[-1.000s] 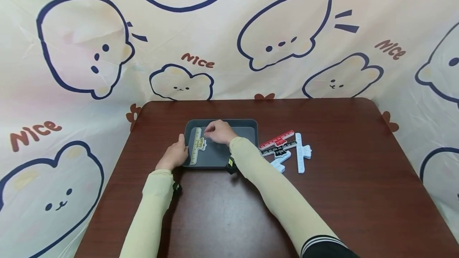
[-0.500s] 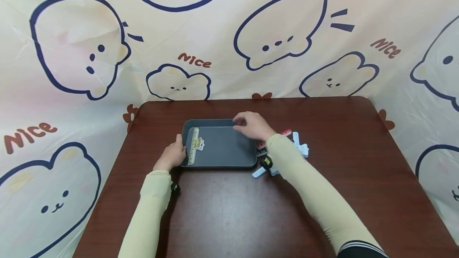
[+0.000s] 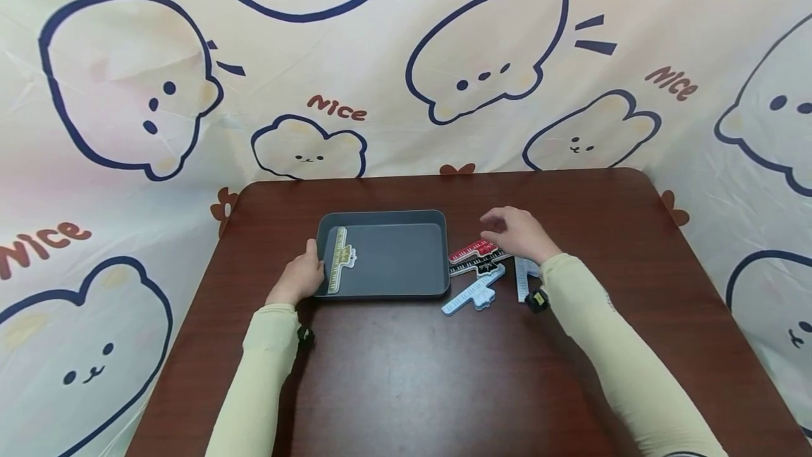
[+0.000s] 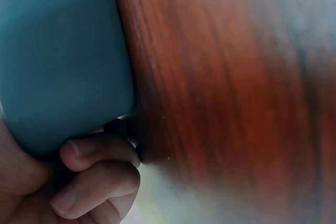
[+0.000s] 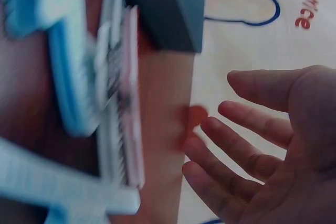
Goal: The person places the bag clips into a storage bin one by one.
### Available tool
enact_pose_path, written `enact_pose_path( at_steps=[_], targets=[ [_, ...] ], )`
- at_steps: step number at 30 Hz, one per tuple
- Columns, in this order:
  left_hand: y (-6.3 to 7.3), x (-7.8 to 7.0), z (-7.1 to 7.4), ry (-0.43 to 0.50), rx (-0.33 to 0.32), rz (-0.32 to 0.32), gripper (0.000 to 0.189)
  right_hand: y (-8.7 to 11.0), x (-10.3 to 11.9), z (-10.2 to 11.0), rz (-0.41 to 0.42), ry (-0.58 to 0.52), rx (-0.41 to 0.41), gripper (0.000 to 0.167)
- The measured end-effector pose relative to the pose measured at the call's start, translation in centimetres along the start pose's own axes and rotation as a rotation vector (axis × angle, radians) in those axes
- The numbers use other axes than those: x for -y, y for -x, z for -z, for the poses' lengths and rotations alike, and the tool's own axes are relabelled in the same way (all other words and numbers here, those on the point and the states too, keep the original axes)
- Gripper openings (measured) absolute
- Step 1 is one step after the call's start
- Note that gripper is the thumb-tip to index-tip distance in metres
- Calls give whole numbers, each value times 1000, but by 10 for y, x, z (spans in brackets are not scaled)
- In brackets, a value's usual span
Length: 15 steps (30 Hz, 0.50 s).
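Note:
In the head view, a grey tray (image 3: 406, 281) lies on the table with a yellow ruler clip (image 3: 338, 266) along its left side. My left hand (image 3: 297, 279) grips the tray's left edge; the left wrist view shows its fingers (image 4: 100, 182) curled beside the tray corner. Right of the tray are a red ruler clip (image 3: 466, 252), a black one (image 3: 469, 265) and a light blue one (image 3: 472, 293). A second light blue clip (image 3: 522, 281) is partly covered by my right arm. Over these clips hovers my right hand (image 3: 519, 231), its fingers loosely spread and holding nothing.
The brown wooden table (image 3: 393, 372) runs back to a cloth (image 3: 380, 76) printed with cartoon bears, which also hangs at both sides. The clips right of the tray lie close together, the red and black ones nearly against its edge.
My right hand has moved from over the tray, beside the yellow clip, rightward to above the loose clips. The left hand stays at the tray. The view has shifted slightly.

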<state>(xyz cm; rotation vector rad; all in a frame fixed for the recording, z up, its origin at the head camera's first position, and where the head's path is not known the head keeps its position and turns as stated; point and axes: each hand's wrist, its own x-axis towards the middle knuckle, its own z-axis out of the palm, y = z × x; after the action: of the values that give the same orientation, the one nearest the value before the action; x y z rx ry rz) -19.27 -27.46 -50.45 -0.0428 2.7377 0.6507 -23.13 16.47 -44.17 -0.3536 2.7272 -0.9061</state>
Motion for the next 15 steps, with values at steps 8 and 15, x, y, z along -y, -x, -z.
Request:
enact_pose_path(
  at_steps=[8,15],
  targets=[
    [1,-1,0,-5,-7,0,46,26,-36,10,-65,70,6,49],
    [2,-1,-1,-12,-15,-1,47,40,-64,9,-82,114,49,59]
  ],
)
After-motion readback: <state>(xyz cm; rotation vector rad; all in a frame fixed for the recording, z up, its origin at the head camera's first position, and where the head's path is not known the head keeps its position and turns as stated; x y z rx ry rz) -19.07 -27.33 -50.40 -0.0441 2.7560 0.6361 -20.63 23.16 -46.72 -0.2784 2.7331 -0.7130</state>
